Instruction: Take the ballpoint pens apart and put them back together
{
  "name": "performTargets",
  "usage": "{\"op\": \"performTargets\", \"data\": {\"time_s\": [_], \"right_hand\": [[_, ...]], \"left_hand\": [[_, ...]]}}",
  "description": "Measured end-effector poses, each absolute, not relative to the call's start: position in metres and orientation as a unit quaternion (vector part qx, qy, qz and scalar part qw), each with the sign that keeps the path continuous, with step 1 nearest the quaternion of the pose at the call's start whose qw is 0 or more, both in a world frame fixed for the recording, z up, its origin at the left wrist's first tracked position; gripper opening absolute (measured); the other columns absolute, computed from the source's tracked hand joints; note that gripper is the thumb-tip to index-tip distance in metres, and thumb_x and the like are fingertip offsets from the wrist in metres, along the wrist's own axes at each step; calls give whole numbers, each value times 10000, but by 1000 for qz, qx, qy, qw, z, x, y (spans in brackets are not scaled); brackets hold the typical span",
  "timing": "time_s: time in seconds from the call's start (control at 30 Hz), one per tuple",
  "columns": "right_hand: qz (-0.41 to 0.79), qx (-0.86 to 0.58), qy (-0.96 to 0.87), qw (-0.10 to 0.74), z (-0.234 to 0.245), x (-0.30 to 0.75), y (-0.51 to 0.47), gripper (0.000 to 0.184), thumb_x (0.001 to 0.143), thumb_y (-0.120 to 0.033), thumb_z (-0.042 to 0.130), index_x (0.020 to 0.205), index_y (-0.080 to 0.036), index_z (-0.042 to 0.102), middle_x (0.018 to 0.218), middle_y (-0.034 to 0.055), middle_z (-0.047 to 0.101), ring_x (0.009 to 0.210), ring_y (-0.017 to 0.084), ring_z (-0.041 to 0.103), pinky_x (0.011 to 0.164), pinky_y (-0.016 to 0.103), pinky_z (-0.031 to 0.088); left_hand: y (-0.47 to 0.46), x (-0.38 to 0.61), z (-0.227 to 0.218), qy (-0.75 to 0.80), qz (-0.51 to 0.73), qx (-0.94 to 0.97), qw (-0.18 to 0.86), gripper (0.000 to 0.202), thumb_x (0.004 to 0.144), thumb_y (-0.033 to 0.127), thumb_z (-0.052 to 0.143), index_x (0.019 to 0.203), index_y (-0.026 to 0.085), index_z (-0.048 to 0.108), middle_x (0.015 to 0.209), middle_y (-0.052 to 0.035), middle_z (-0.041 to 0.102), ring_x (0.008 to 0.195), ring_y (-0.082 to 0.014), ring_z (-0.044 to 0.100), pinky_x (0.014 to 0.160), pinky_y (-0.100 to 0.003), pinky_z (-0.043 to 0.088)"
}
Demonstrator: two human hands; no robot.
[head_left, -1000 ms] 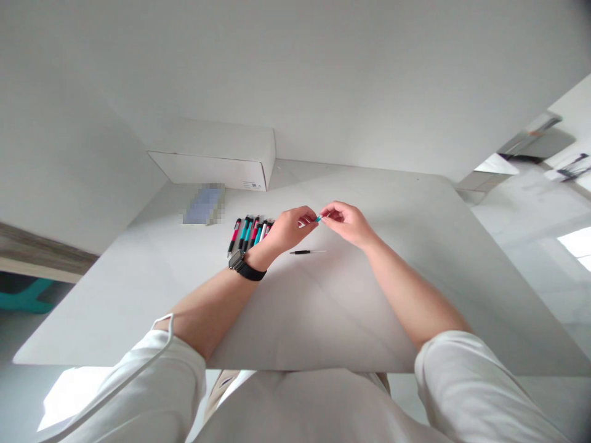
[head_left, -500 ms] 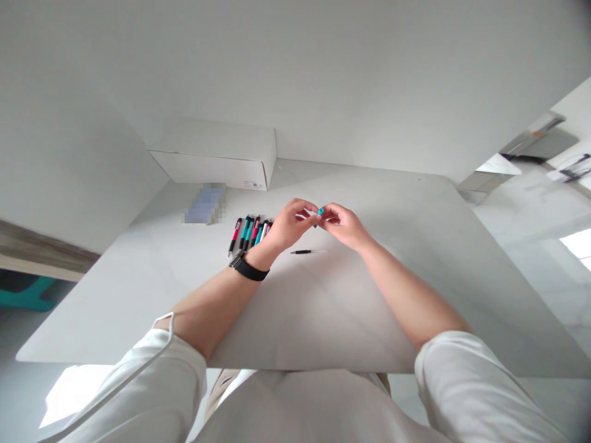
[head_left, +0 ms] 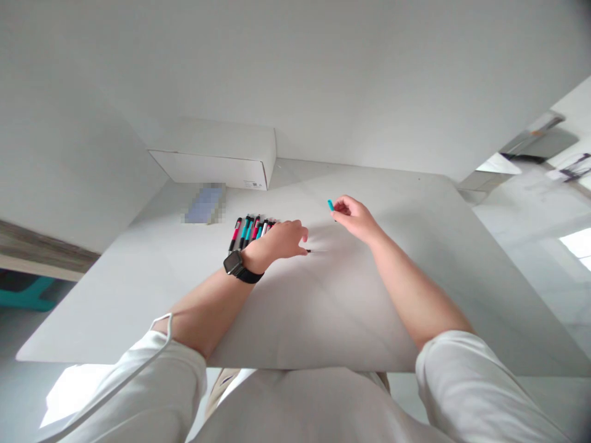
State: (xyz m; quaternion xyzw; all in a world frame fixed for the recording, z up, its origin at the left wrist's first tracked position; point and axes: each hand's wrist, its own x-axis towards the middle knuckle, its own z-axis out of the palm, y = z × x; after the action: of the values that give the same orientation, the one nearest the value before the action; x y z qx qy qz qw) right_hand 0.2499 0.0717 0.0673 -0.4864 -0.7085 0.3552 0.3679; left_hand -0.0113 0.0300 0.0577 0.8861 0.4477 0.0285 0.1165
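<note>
My right hand (head_left: 354, 217) is raised a little above the white table (head_left: 323, 307), pinched on a small teal pen part (head_left: 330, 205) that sticks up from its fingertips. My left hand (head_left: 279, 240), with a black watch on its wrist, is down on the table with its fingers curled over the thin black pen refill (head_left: 316, 251); only the refill's tip shows past the fingers. Whether the fingers grip it is hidden. A row of several pink, teal and black pens (head_left: 249, 231) lies just behind my left hand.
A white cardboard box (head_left: 217, 154) stands at the table's back left against the wall. A blurred bluish flat item (head_left: 204, 206) lies in front of it. The table's right edge borders a bright floor area.
My hands have parted: the left dropped from the teal part down onto the black refill, and the right moved slightly right and up, keeping the teal part.
</note>
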Motion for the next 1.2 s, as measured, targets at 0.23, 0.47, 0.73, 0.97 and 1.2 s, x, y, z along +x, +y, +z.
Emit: {"op": "performTargets", "data": {"time_s": [0.23, 0.47, 0.73, 0.97, 1.2], "right_hand": [[325, -483, -738, 341, 66, 253, 72, 172, 859, -315, 679, 1017, -250, 695, 948, 11, 731, 819, 184, 657, 780, 321, 512], [182, -500, -795, 292, 66, 264, 74, 149, 822, -199, 691, 959, -246, 728, 976, 36, 745, 865, 207, 673, 832, 343, 504], [148, -492, -813, 273, 64, 259, 71, 132, 832, -172, 700, 938, -248, 721, 951, 36, 728, 852, 207, 666, 795, 332, 491], [138, -472, -827, 272, 65, 256, 68, 132, 852, -175, 695, 952, -255, 725, 960, 33, 722, 856, 203, 662, 807, 327, 492], [111, -446, -849, 261, 68, 247, 59, 115, 865, -165, 695, 937, -250, 723, 941, 34, 708, 872, 207, 659, 803, 317, 475]], "left_hand": [[27, -8, 62, 419, 11, 902, 104, 219, 924, 400, 664, 1014, 251, 796, 1131, -102, 690, 995, -271, 704, 896, -358, 517], [46, -31, 86, 551, 97, 826, 70, 145, 929, 310, 657, 1028, 250, 744, 1012, -59, 762, 894, -233, 697, 744, -312, 480], [49, -32, 88, 551, 141, 819, 77, 110, 919, 330, 704, 997, 269, 750, 996, -36, 777, 885, -233, 693, 721, -311, 450], [45, -28, 87, 545, 147, 824, 58, 101, 931, 336, 696, 997, 274, 740, 1007, -40, 765, 917, -240, 683, 766, -326, 450], [36, -16, 86, 532, 156, 831, 43, 114, 956, 342, 669, 1010, 268, 737, 1000, -53, 737, 937, -240, 676, 793, -330, 459]]}}
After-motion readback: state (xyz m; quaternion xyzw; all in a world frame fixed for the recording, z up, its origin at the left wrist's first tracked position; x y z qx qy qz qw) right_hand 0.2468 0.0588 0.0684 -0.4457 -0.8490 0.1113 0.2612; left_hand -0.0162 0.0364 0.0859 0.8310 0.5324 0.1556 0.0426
